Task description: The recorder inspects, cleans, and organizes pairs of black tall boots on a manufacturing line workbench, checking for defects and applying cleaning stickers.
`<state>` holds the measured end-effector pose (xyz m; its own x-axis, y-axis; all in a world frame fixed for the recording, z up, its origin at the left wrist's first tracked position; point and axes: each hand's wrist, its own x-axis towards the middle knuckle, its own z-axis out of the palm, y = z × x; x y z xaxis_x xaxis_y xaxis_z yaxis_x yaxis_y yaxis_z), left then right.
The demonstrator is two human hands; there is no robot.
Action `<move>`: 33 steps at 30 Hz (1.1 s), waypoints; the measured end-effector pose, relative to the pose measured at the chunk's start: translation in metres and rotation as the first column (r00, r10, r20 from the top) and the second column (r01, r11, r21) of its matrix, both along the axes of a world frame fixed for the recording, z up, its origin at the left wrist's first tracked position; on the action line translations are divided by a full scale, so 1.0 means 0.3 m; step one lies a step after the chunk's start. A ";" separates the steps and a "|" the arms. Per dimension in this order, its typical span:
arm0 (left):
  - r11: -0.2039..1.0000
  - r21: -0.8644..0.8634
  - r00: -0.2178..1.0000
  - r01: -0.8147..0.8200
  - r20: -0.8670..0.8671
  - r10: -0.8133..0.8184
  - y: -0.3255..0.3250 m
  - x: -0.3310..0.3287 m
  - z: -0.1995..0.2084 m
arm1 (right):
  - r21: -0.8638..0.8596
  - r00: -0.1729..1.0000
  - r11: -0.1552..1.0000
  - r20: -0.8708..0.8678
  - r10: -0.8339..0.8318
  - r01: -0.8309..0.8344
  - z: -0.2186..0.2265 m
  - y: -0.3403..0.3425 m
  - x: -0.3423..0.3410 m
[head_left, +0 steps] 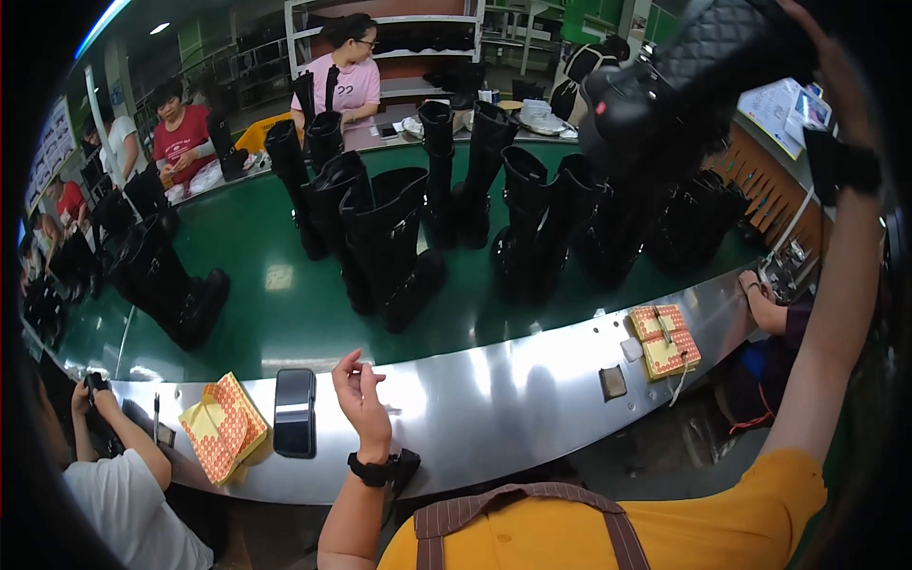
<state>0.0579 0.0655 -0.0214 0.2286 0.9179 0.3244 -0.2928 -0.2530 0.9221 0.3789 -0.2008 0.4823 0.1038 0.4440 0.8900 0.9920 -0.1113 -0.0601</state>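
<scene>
- Black boot [703, 62] is up in the air, top right, tilted, blocking the view of some of the other boots [394, 233] standing on the tabletop [513, 385].
- Right hand [834, 71] has it by the far-right end, so yeah, grasping it. Fingers are mostly out of sight, can't tell how wide they're spread.
- Left hand [364, 404] is free: fingers loose, half curled, near the phone [294, 413].
</scene>
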 end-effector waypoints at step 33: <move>0.939 -0.241 0.905 -0.247 -0.403 0.134 0.124 0.033 -0.173 | -0.373 0.947 0.873 0.188 -0.261 0.314 -1.037 1.195 1.178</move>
<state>0.0679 0.1028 -0.0732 0.0928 0.9953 -0.0268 0.1165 0.0159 0.9931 0.7324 0.1575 0.1712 0.1781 0.7277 0.6624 0.9083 -0.3805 0.1738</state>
